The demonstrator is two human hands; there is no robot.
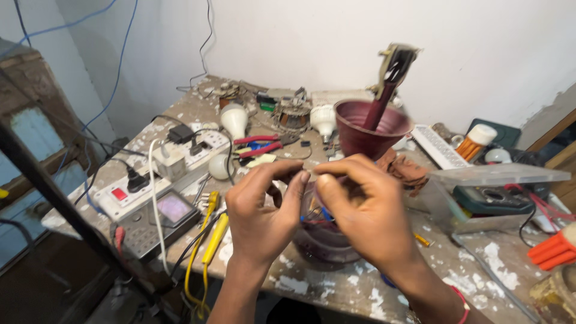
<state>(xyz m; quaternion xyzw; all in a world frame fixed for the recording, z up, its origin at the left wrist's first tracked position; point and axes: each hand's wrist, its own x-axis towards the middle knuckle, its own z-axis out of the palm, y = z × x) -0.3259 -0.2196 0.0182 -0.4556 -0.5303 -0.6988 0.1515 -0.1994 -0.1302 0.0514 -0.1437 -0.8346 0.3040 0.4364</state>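
Maroon plastic, round and cup-shaped, is showing directly under both hands: a dark maroon plastic housing (324,243) is sitting on the paint-spattered wooden workbench (348,288). The left hand (261,213) and right hand (366,213) are meeting above it, fingertips pinching thin red and blue wires (315,217) rising from its opening; exactly what each thumb is pressing cannot be told. Beyond the hands, a second maroon cone-shaped housing (366,129) is standing upright with a handled tool (390,84) leaning in it. Left of the left hand, a white power strip with a red switch (159,174) is lying beside a grey meter with a square screen (159,222). Right of the right hand, a clear plastic box with its lid raised (480,195) is holding a dark multimeter (492,201).
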